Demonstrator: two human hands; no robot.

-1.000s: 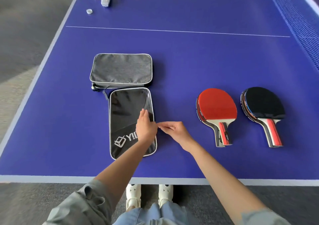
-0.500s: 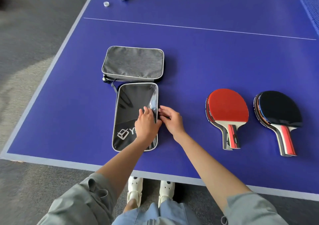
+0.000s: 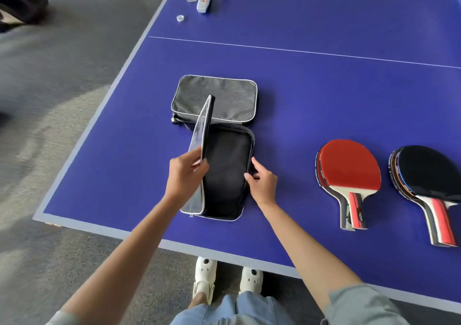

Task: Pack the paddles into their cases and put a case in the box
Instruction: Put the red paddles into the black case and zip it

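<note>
The black case's (image 3: 225, 172) lid (image 3: 201, 135), flat and closed half a second ago, now stands tilted up on its left edge, pinched by the left hand (image 3: 184, 177). The right hand (image 3: 262, 182) curls its fingers onto the case's right rim. The grey case (image 3: 224, 97) lies closed just beyond it; two paddle stacks, red-faced (image 3: 349, 172) and black-faced (image 3: 426, 175), lie well to the right on the table (image 3: 324, 95).

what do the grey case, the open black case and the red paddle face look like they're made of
Grey case: woven fabric, matte and heathered, with pale piping round the edge.
Open black case: dark matte cloth lining inside; its raised lid looks like smooth, glossy synthetic, since it catches light.
Red paddle: probably rubber on the face, smooth and even; the handle looks like painted wood.
</note>
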